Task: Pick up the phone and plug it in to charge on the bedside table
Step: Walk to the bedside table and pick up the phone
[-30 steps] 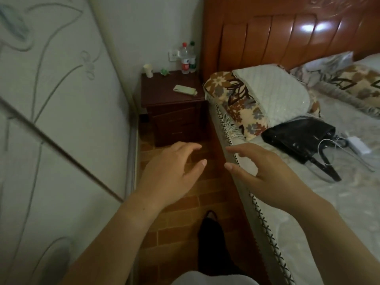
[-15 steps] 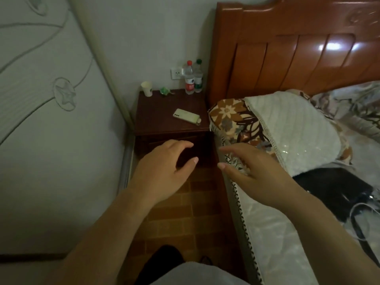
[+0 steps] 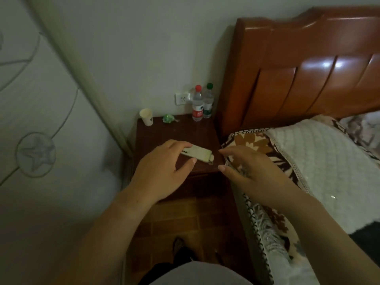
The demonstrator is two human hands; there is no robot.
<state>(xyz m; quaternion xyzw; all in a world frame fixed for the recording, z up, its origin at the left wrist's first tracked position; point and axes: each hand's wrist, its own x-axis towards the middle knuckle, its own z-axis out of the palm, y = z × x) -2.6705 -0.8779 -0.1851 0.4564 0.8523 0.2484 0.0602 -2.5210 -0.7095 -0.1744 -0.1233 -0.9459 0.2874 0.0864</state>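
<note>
A pale phone (image 3: 198,153) lies flat, back up, on the dark wooden bedside table (image 3: 164,132), with a small ring at its right end. My left hand (image 3: 162,171) hovers over the phone's left end, fingers spread, its fingertips at the phone's edge and the thumb below it. My right hand (image 3: 248,167) is held open just right of the phone, over the table's corner and the bed's edge, holding nothing. A white wall socket (image 3: 182,98) sits above the back of the table.
At the table's back stand a paper cup (image 3: 146,116), a green crumpled thing (image 3: 168,118) and two water bottles (image 3: 202,103). A wardrobe door (image 3: 41,120) is at the left, the bed with a floral pillow (image 3: 257,145) and headboard (image 3: 308,75) at the right.
I have come closer to the bedside table. Both hands have moved forward, and the left hand now reaches the phone.
</note>
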